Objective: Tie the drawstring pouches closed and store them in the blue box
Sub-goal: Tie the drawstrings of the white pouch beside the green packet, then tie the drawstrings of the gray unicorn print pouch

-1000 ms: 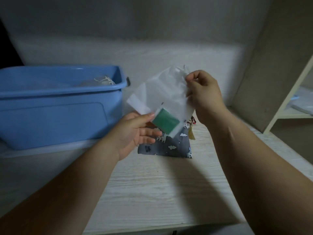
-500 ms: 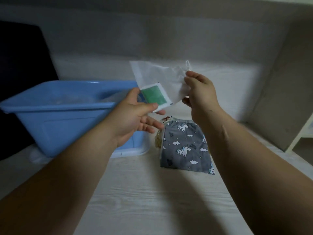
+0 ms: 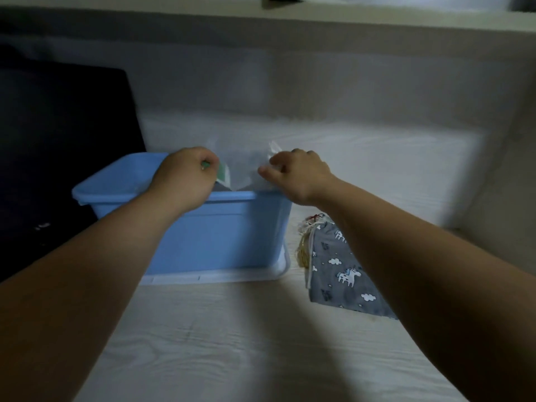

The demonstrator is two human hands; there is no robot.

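A sheer white drawstring pouch [image 3: 245, 166] with a green packet inside hangs over the open top of the blue box [image 3: 220, 230]. My left hand [image 3: 185, 178] grips its left end, where the green packet shows. Its gathered right end is pinched by my right hand [image 3: 298, 175]. Both hands are above the box's near rim, and the pouch's lower edge dips inside the box. A grey drawstring pouch [image 3: 339, 271] printed with unicorns and clouds lies flat on the desk to the right of the box, partly under my right forearm.
The blue box stands on a white lid on the pale wood desk [image 3: 246, 343]. A dark screen [image 3: 63, 146] rises behind the box on the left. A wall panel closes the right side and a shelf runs overhead.
Both hands have carried the white pouch leftward and away from me, from above the grey pouch to over the blue box, and lowered it toward the opening.
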